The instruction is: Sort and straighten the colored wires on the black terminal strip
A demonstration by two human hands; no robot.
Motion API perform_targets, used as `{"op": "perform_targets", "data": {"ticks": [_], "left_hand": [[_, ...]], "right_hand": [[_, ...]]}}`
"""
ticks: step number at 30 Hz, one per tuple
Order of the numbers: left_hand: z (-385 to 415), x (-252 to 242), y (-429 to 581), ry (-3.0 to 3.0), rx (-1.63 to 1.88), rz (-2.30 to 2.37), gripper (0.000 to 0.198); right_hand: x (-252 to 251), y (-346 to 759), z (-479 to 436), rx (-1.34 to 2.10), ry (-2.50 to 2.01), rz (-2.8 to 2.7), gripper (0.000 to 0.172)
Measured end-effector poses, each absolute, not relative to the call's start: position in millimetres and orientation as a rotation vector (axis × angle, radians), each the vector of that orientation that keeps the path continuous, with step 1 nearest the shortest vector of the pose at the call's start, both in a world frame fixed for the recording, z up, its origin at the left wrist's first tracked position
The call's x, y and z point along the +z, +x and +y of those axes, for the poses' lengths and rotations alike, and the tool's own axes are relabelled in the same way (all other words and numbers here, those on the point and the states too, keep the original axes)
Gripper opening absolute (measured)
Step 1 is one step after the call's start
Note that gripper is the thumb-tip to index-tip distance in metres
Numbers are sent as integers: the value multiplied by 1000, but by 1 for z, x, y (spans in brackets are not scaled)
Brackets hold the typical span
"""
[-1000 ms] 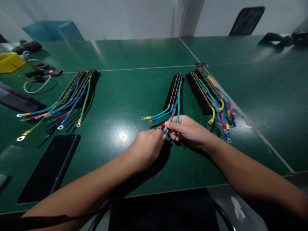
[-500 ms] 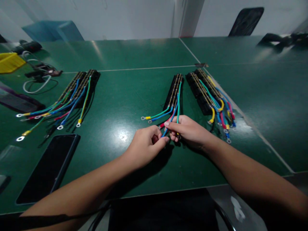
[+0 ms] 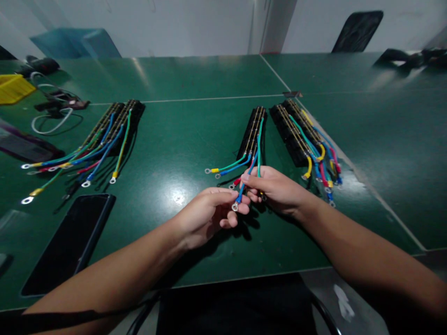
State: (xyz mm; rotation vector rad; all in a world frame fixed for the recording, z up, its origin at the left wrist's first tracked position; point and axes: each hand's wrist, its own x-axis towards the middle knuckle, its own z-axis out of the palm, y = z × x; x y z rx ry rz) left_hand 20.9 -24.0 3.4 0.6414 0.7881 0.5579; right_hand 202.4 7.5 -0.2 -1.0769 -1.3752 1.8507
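A black terminal strip [image 3: 252,130] lies in the middle of the green table [image 3: 195,79], with green, blue and red wires running toward me. My right hand [image 3: 275,188] is closed round several of those wires near their ends. My left hand [image 3: 209,214] is turned palm up just left of it, its fingers curled, and the ring lug of a blue wire [image 3: 240,193] rests against its fingertips. Two loose wires with ring lugs [image 3: 223,168] fan out to the left of the strip.
A second wired strip pair [image 3: 296,132] lies to the right, another [image 3: 111,128] to the left. A black phone [image 3: 70,242] lies at front left. White cable [image 3: 49,121] and a yellow bin [image 3: 12,88] are at far left. A black chair [image 3: 356,30] stands behind.
My left hand turned from knuckles up to palm up and opened slightly. The blue wire's lug now shows at its fingertips. My right hand stayed on the wires.
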Motion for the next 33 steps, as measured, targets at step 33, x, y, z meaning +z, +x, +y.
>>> {"op": "perform_targets", "data": {"ticks": [33], "left_hand": [[-27, 0, 24, 684, 517, 789, 27]], "right_hand": [[-1, 202, 8, 1861, -1091, -1396, 31]]}}
